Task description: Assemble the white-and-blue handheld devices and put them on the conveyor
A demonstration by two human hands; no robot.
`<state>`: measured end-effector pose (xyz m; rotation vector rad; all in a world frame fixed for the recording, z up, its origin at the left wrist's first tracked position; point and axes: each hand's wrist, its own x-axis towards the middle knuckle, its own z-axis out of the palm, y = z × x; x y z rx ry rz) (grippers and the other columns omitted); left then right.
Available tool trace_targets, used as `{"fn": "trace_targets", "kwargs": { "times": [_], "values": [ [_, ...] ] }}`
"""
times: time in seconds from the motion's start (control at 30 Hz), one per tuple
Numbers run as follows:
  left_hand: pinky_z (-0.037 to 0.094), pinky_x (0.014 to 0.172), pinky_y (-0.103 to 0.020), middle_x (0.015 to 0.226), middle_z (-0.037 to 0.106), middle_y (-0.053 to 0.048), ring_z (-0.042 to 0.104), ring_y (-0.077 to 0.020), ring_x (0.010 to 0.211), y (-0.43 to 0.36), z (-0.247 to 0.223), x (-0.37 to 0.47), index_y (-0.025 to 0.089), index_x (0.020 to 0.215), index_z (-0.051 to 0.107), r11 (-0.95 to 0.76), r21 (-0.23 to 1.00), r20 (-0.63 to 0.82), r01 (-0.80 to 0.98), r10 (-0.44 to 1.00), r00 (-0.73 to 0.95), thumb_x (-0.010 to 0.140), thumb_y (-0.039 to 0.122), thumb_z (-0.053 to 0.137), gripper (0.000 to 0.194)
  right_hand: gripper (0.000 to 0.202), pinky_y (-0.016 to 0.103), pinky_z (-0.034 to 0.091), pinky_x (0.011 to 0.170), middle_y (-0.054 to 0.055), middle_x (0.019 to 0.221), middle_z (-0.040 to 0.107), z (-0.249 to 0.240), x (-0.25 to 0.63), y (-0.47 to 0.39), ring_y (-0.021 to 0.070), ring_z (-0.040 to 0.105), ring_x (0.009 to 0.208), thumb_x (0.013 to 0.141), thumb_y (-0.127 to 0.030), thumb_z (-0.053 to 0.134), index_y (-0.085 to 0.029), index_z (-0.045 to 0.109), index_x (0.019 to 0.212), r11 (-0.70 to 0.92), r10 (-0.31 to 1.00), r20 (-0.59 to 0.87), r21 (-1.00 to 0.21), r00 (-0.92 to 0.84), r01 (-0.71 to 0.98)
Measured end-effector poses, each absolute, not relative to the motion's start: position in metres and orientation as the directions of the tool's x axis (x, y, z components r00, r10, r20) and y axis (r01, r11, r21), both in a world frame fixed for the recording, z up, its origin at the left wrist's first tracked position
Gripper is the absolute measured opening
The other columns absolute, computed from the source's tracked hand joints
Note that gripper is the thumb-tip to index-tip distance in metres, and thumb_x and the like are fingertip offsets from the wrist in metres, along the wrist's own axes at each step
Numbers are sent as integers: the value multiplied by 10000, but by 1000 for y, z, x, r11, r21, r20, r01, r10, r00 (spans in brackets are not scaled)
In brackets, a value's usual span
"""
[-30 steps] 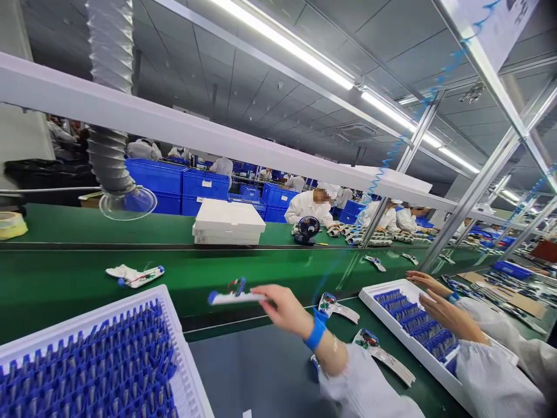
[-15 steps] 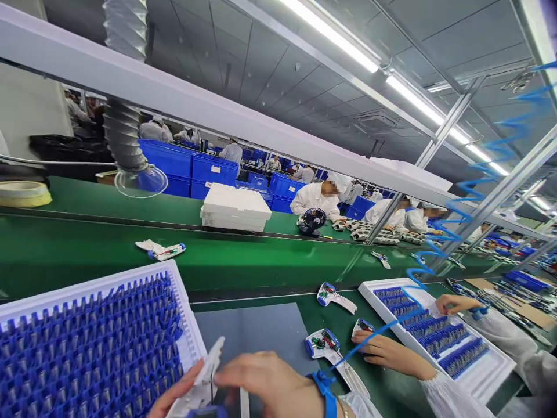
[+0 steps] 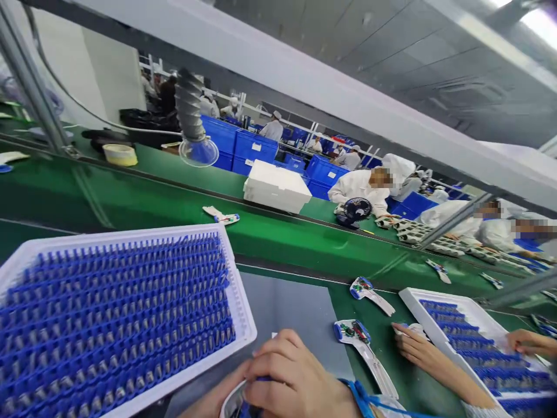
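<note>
Running the width of the view: green table, green belt behind it. Big white tray sits on the left, rows of blue-edged parts standing on end, probably so each can be picked singly. Grey mat lies beside it, likely a soft work spot. Second tray at right, next to a co-worker's hand.

Two open housings lie between mat and right tray, electronics up, probably to keep the insides visible and unpressed.

Right hand: fingers curled over a white piece, low at the mat's near edge. Left hand grips its other side, likely to steady it (left fingertips hidden, can't tell their exact spread). Blue strap on the right wrist, smallest item here.
</note>
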<state>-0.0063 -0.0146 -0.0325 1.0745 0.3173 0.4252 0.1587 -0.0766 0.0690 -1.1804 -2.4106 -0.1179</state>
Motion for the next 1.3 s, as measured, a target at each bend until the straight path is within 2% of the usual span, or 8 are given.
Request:
{"fn": "trace_targets", "kwargs": {
  "times": [0.1, 0.23, 0.4, 0.5, 0.67, 0.83, 1.03, 1.3],
  "values": [
    [475, 699, -247, 866, 581, -12, 575, -138, 744, -18, -26, -1, 194, 1060, 600, 584, 782, -2, -219, 353, 936, 493, 549, 813, 702, 172, 286, 436, 830, 11, 995, 697, 73, 157, -79, 130, 581, 962, 963, -238, 453, -181, 606, 1016, 644, 671, 520, -56, -528, 763],
    [406, 557, -126, 777, 544, 21, 527, -51, 617, -18, -13, 0, 198, 1081, 554, 806, 543, 50, -234, 248, 968, 530, 496, 823, 681, 207, 260, 438, 869, 5, 909, 718, 70, 159, -78, 115, 617, 902, 973, -223, 443, -162, 641, 989, 667, 593, 582, 30, -556, 744],
    [458, 556, -135, 740, 624, -24, 614, -107, 690, -14, -14, -2, 155, 1113, 537, 797, 577, -57, -178, 257, 965, 515, 567, 800, 772, 194, 264, 475, 812, 30, 851, 711, 63, 158, -71, 115, 634, 832, 967, -220, 450, -152, 630, 946, 663, 626, 595, -65, -504, 746],
    [455, 513, -121, 727, 647, -40, 617, -103, 647, -14, -16, 0, 140, 1132, 519, 813, 555, -71, -178, 260, 963, 471, 529, 838, 831, 202, 272, 464, 877, 34, 907, 713, 61, 159, -71, 125, 627, 907, 971, -239, 441, -160, 626, 954, 666, 629, 583, -64, -513, 743],
    [467, 493, -127, 686, 643, -34, 612, -105, 624, -14, -10, 1, 130, 1030, 550, 847, 495, -136, -194, 296, 945, 466, 492, 855, 737, 174, 279, 496, 825, 64, 916, 702, 55, 165, -75, 151, 619, 904, 948, -188, 468, -133, 632, 967, 676, 634, 570, -82, -522, 732],
    [460, 492, -125, 689, 627, -28, 604, -105, 644, -12, -7, 1, 127, 1030, 561, 817, 548, -152, -179, 307, 940, 451, 500, 856, 748, 163, 272, 510, 793, 54, 792, 675, 55, 166, -72, 145, 612, 828, 941, -195, 479, -148, 627, 890, 680, 658, 573, -174, -489, 712],
    [469, 499, -127, 662, 624, -16, 615, -113, 665, -11, -4, 0, 122, 1026, 550, 813, 566, -187, -135, 286, 940, 423, 498, 864, 777, 173, 302, 510, 839, 79, 922, 700, 52, 173, -73, 170, 615, 959, 952, -203, 467, -142, 625, 983, 696, 653, 528, -135, -543, 705],
    [468, 485, -127, 647, 614, -2, 618, -109, 649, -11, -5, 1, 130, 995, 558, 827, 543, -176, -145, 281, 944, 442, 487, 861, 725, 145, 300, 517, 842, 86, 926, 703, 49, 174, -72, 174, 615, 978, 938, -178, 495, -128, 629, 959, 719, 632, 550, -155, -546, 677]
  ]
}}
